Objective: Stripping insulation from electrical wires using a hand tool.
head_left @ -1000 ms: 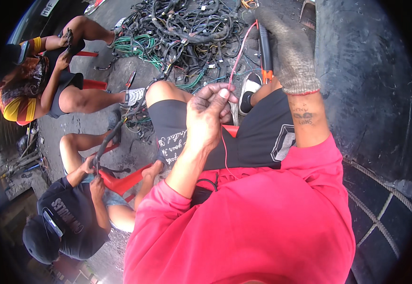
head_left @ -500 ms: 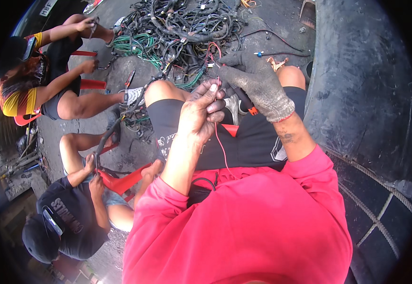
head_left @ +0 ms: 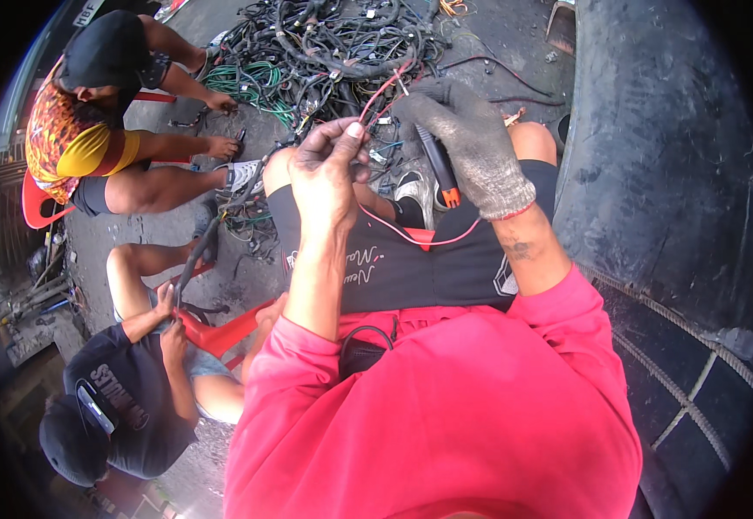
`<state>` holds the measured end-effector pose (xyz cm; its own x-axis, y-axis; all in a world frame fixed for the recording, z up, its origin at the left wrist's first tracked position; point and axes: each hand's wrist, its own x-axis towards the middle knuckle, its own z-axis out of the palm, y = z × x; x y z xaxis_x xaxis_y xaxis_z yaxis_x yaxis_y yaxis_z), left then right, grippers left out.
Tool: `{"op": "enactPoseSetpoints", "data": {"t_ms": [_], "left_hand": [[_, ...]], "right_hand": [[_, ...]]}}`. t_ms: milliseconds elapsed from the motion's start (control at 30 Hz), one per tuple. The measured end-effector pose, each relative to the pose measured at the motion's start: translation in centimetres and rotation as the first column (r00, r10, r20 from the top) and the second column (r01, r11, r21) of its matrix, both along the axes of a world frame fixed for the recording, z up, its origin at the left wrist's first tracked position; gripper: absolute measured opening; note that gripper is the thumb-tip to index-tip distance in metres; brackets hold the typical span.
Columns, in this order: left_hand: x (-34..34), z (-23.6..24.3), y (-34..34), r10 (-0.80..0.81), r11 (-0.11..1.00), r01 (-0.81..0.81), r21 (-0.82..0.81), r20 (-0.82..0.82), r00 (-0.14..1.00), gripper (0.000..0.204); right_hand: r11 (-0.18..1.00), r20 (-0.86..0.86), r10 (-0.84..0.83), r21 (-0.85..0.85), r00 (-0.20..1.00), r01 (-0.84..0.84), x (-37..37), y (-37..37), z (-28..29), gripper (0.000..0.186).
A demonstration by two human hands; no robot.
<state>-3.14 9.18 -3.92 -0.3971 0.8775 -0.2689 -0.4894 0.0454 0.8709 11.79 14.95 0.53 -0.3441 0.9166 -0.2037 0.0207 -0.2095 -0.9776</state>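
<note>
My left hand (head_left: 331, 156) is bare and grimy, closed in a pinch on a thin red wire (head_left: 380, 95). Above the pinch the wire runs up toward the cable heap. Below it, a pinkish length curves across my lap to the right. My right hand (head_left: 472, 143) wears a grey work glove and is closed round a black-handled utility knife (head_left: 435, 160) with an orange end. A small pale tip shows beside the gloved fingers, close to the wire. The glove hides most of the front of the knife.
A tangled heap of black wiring harnesses (head_left: 342, 43) lies ahead, with a green wire bundle (head_left: 251, 86) at its left. Two people sit on red chairs at the left, one handling a thick black cable (head_left: 190, 259). A large dark rounded surface (head_left: 662, 156) stands close on my right.
My left hand has moved left, away from the glove, with the red wire. The wire's lower length now bows rightward. The person at upper left has leaned forward and reaches down.
</note>
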Motion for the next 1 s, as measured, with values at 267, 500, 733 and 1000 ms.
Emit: {"op": "enactPoseSetpoints", "data": {"t_ms": [267,500,733,1000], "left_hand": [[-0.8,0.9,-1.0,-0.141,0.990,0.131,0.054,0.265,0.954,0.011],[0.2,1.5,-2.9,-0.184,0.982,0.178,0.061,0.513,0.838,0.020],[0.6,2.7,-3.0,-0.190,0.981,0.187,0.060,0.518,0.834,0.026],[0.0,1.1,-2.6,-0.182,0.982,0.189,-0.010,0.219,0.959,0.019]], "right_hand": [[0.984,-0.057,0.061,0.172,0.997,-0.051,0.1,-2.3,-1.5,0.024],[0.886,0.161,0.059,0.446,0.985,-0.126,0.7,-2.6,-0.5,0.028],[0.767,0.335,0.070,0.584,0.939,-0.266,1.0,-3.0,1.3,0.029],[0.700,0.397,0.067,0.635,0.915,-0.327,1.5,-3.4,0.7,0.032]]}}
